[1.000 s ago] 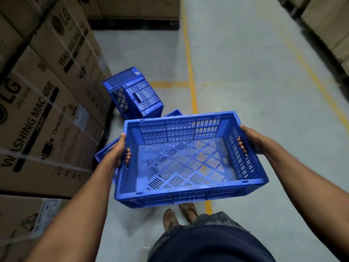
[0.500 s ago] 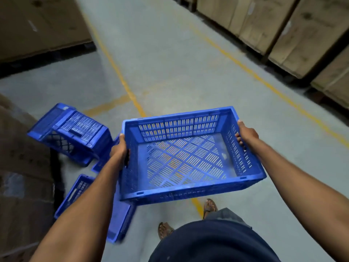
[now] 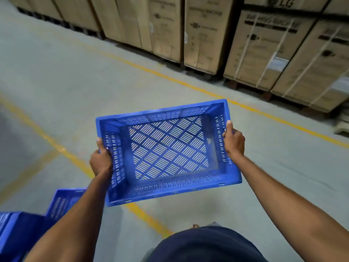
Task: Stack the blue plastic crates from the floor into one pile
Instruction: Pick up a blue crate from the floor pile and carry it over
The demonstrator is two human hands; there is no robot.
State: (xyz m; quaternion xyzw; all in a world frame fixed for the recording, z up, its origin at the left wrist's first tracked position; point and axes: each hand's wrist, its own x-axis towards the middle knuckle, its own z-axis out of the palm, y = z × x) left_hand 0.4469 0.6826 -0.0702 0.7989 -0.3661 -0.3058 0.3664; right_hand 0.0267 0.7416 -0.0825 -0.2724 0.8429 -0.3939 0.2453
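Note:
I carry an empty blue plastic crate [image 3: 168, 148] with a slotted bottom, level in front of my waist and clear of the floor. My left hand [image 3: 101, 160] grips its left short wall, thumb over the rim. On the opposite short wall my right hand [image 3: 234, 141] grips the same way. More blue crates [image 3: 20, 231] lie on the floor at the bottom left, partly hidden behind my left forearm and cut off by the frame edge.
Tall cardboard boxes [image 3: 264, 48] on pallets line the far right side of the aisle. Yellow floor lines [image 3: 62, 148] cross the grey concrete, one passing under the crate. A pale object [image 3: 342, 127] lies at the right edge.
I have turned to the right with the crate held in both hands. The floor crates slid to the bottom left corner and the boxes on the right came into view.

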